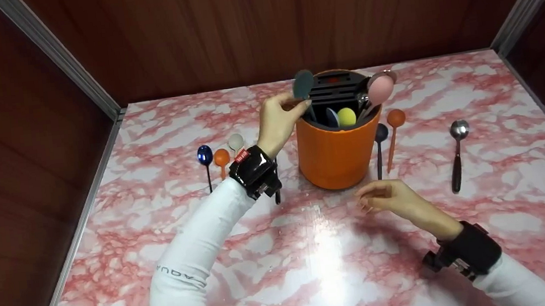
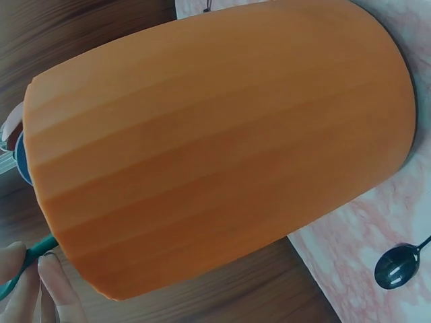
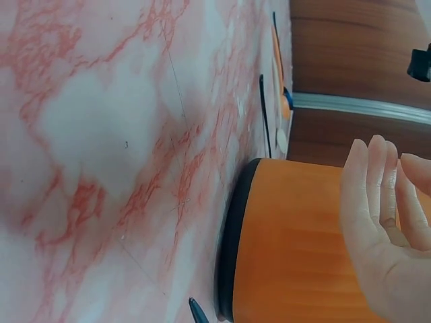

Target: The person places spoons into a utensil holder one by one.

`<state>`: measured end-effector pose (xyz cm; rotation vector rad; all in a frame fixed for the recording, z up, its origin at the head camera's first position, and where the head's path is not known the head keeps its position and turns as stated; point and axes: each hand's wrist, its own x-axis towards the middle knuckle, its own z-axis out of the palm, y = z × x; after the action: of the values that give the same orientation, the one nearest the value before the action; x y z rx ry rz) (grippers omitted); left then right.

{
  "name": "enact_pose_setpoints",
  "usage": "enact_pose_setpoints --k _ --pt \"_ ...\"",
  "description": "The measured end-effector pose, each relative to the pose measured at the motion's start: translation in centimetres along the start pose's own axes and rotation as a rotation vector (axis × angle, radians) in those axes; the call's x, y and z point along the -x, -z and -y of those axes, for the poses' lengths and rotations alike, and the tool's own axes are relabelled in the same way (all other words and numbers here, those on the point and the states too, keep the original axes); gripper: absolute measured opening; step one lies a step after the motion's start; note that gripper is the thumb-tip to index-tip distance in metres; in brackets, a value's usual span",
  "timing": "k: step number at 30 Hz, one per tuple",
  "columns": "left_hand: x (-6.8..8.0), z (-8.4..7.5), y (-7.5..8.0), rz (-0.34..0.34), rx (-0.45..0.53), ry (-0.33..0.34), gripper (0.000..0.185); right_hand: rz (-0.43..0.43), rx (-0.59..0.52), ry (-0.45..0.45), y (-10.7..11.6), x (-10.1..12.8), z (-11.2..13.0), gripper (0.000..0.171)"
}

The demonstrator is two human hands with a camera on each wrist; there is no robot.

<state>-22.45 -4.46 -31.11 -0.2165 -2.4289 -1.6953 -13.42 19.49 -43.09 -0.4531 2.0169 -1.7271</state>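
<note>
Left hand (image 1: 279,122) pinching the grey-green spoon (image 1: 303,85) at the orange holder (image 1: 336,154); right hand (image 1: 391,196) idle, holding nothing.

From the head view I see the holder standing upright toward the desk's (image 1: 315,270) far edge, near its middle. The spoon's bowl is above the holder rim on its left side. The right hand hovers in front of the holder, fingers loosely curled. Loose spoons lie both sides: blue spoon (image 1: 205,156) left, steel spoon (image 1: 458,131) right. Left wrist view adds only the fingertips (image 2: 57,282) on the teal handle (image 2: 30,259) beside the holder wall; it can't show the bowl. Right wrist view shows the relaxed fingers (image 3: 377,182) close to the holder wall; I can't tell whether they touch.
</note>
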Motion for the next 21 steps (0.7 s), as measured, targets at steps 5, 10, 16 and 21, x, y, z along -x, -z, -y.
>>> enact_pose_setpoints --k 5,10,16,21 --pt "0.3 0.8 0.2 0.006 -0.008 -0.014 0.022 -0.018 0.011 -0.043 -0.1 0.1 0.0 0.031" --pt "0.5 1.9 0.9 -0.034 0.006 0.000 0.021 -0.018 0.000 -0.035 0.0 0.3 -0.1 0.019" --pt "0.5 3.6 2.0 -0.089 0.022 0.017 0.019 -0.020 -0.004 -0.064 0.0 0.5 -0.3 0.025" --pt "0.4 5.1 3.1 -0.120 0.030 0.055 0.017 -0.024 0.002 -0.072 0.0 0.5 -0.6 0.034"
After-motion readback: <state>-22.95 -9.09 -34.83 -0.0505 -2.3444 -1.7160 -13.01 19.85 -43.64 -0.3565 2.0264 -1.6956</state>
